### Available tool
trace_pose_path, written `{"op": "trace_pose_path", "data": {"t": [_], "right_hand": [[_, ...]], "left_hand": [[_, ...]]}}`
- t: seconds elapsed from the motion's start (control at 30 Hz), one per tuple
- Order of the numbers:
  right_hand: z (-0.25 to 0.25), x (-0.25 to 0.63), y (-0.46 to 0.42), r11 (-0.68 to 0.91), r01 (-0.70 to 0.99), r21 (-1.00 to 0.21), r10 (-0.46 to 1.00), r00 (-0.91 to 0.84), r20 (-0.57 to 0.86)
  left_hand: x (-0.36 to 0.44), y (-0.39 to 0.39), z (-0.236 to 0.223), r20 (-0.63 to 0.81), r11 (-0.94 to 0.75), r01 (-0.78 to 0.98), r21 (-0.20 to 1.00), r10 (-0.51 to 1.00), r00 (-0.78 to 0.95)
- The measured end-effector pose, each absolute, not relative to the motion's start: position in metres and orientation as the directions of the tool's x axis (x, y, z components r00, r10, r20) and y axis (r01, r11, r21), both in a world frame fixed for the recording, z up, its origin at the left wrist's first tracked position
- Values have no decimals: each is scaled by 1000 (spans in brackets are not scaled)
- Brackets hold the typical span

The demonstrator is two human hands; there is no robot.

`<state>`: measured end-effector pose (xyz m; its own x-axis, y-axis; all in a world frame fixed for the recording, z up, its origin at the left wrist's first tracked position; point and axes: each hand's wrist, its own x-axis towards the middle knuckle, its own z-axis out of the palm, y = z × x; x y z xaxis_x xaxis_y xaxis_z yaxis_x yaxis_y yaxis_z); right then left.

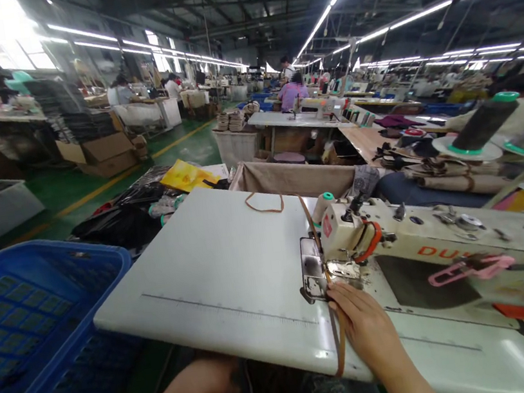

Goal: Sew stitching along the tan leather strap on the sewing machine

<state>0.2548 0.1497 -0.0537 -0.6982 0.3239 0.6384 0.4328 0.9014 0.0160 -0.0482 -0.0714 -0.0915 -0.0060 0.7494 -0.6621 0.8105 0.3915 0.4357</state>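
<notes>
Pinching leather strap point(338, 348), right grip point(364, 328), seemingly shut

A sewing factory, with rows of industrial sewing machines point(408, 234).

Left of the hand point(366, 331) sits a blue plastic crate point(42, 331) with a latticed base. Farther ahead, a beige fabric-lined bin point(291, 179) stands beyond the bench point(193, 264), and a yellow bag point(185, 175) lies on black plastic sheeting point(117, 223). Cardboard boxes point(105, 155) rest on the green floor point(182, 149). To the right, a dark thread cone point(486, 123) stands on its holder. A co-worker point(293, 96) in a purple top sits far ahead.
</notes>
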Motion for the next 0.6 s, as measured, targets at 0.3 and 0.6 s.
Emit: {"op": "trace_pose_path", "data": {"t": [0.3,0.6], "right_hand": [[-51,256,150,904,426,-20,344,-701,625],[-48,257,149,902,430,-45,369,-712,597]], "left_hand": [[-54,3,19,-170,109,159,981,880,443],[-43,187,-6,18,38,382,923,989,-144]]}}
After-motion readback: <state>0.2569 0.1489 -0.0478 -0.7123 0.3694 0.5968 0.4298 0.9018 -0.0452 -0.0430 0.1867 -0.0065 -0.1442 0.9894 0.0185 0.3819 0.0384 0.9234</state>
